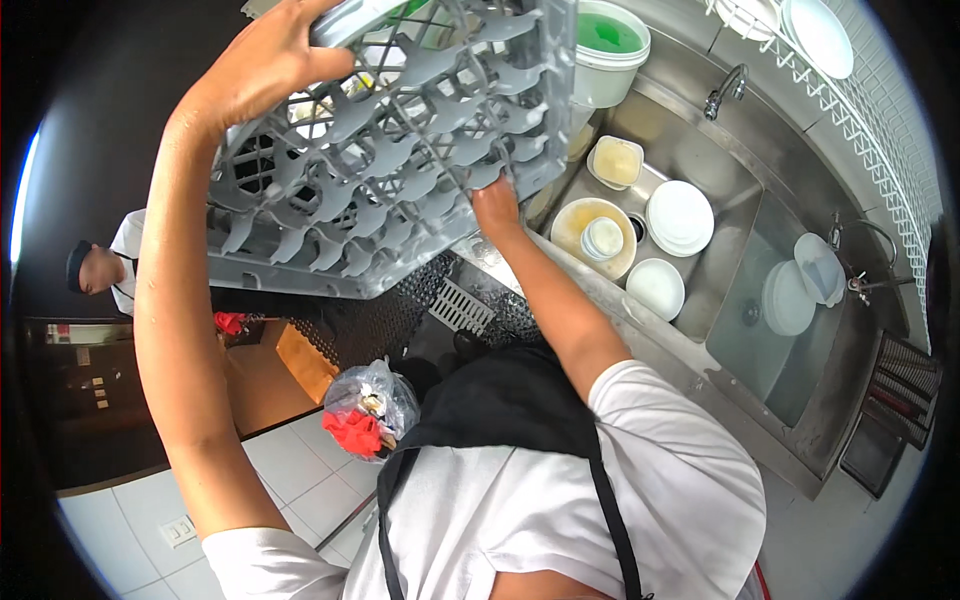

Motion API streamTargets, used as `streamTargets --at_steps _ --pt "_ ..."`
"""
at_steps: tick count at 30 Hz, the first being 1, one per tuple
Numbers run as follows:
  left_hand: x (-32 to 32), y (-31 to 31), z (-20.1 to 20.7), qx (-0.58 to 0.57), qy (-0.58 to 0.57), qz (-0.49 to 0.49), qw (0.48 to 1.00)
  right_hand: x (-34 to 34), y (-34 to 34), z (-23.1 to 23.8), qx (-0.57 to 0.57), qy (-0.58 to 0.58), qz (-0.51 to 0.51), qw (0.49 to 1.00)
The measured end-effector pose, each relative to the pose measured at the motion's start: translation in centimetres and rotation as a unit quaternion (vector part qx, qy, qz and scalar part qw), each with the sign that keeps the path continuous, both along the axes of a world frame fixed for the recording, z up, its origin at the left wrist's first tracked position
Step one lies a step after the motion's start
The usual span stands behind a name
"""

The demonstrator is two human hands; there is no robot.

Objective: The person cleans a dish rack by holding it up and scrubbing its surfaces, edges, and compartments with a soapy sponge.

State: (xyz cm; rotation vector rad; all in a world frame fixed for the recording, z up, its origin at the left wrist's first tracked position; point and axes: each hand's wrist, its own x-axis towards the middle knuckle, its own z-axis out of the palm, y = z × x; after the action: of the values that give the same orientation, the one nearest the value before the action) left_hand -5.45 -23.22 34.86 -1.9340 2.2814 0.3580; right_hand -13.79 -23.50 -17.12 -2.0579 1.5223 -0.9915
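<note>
A grey plastic dish rack with rows of pegs is held up and tilted in front of me, off the counter. My left hand is closed on its upper left edge, thumb against the frame. At the lower right edge of the rack, my right hand grips it with the fingers partly hidden behind the plastic. No dishes stand among the pegs that I can see.
Right of me, a steel sink holds stacked white plates, bowls and a soiled dish; the farther basin has water and plates. A white bucket with green liquid stands behind. A rubbish bag and a co-worker are left.
</note>
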Motion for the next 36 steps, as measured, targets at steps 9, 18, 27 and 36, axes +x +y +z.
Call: streamTargets --at_steps 9,18,27,36 --pt "5.4 -2.8 -2.1 -0.064 0.021 -0.052 0.996 2.5 -0.2 0.8 -0.215 0.142 0.081 0.963" --pt "4.5 -3.0 -1.5 -0.136 0.016 -0.128 0.982 2.9 -1.2 -0.8 0.165 0.008 -0.011 0.986" --pt "3.6 -3.2 -1.8 -0.108 0.047 -0.102 0.988 0.7 6.5 0.9 -0.051 0.172 -0.051 0.982" --pt "4.0 -4.2 -2.2 -0.103 0.039 -0.114 0.987 -6.7 5.4 0.8 0.027 0.144 -0.089 0.985"
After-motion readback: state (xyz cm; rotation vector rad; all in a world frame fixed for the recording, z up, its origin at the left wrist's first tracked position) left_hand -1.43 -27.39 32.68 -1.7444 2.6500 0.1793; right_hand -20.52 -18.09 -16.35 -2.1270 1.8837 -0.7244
